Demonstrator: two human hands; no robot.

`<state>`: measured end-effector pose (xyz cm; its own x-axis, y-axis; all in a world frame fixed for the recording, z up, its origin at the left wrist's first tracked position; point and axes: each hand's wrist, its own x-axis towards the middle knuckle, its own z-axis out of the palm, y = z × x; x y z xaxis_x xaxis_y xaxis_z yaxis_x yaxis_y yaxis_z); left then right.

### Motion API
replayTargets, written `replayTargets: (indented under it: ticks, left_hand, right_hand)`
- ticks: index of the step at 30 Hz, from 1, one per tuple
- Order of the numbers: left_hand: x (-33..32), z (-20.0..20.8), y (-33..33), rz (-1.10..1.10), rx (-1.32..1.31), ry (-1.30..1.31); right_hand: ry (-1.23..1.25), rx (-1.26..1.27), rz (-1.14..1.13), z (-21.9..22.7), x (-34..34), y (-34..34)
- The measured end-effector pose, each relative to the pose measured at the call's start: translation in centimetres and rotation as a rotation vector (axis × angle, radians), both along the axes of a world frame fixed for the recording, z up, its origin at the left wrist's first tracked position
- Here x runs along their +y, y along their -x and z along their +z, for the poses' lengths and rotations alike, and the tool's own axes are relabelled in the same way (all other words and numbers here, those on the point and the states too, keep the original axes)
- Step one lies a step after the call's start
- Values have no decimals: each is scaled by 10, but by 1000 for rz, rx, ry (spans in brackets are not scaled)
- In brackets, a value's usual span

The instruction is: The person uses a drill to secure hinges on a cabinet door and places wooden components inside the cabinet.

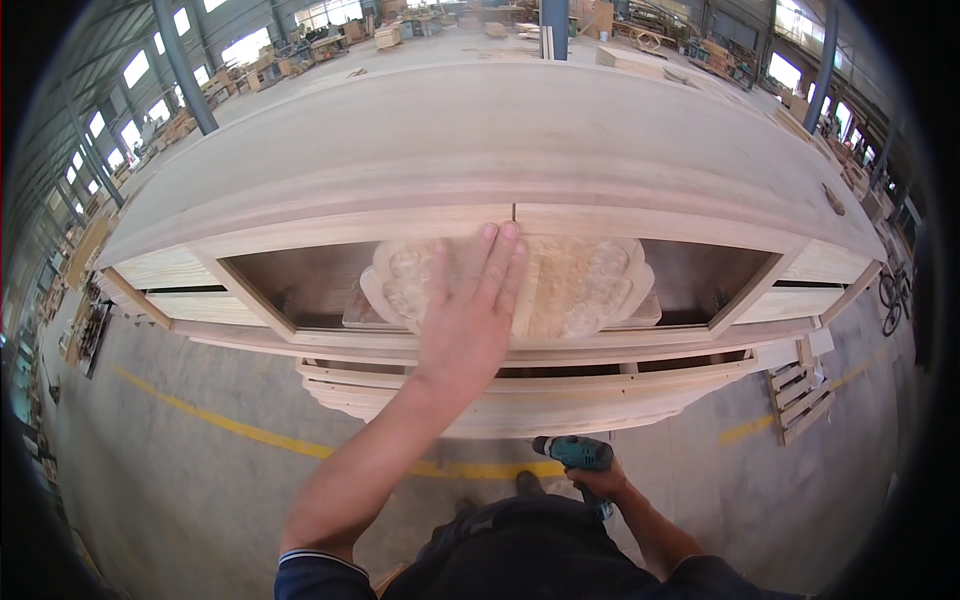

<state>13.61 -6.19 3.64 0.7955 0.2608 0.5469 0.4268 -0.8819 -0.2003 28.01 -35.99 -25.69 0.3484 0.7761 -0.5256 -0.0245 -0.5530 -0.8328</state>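
Observation:
My left hand (468, 310) lies with its fingers stretched out over a carved wooden panel (578, 285) with a scalloped outline. The fingertips reach the cabinet's top rail, beside a narrow dark gap. Part of the panel is hidden under the hand. This panel sits in the front opening of a large, pale, unfinished wooden cabinet (480, 130). Low by my waist, my right hand (603, 480) is wrapped round the handle of a teal and black cordless drill (582, 454), whose nose points left.
Dark open bays (310, 280) flank the panel. Below, a stack of wooden frames or drawer parts (480, 400) juts toward me. A small slatted pallet (800, 400) stands on the floor at the right, near a bicycle (892, 298). Blue columns (185, 65) and workbenches fill the background.

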Motion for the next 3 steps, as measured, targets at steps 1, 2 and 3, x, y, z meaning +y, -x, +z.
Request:
replayTargets:
  ticks: [1, 2, 3]
  left_hand:
    - [0, 0, 0, -2, 1, 2]
    - [0, 1, 0, -1, 2, -7]
    - [0, 1, 0, 1, 5, -15]
  right_hand:
    - [2, 1, -2, 0, 0, 1]
    - [-63, -16, -29, 0, 1, 1]
    - [-127, -31, -56, 3, 4, 3]
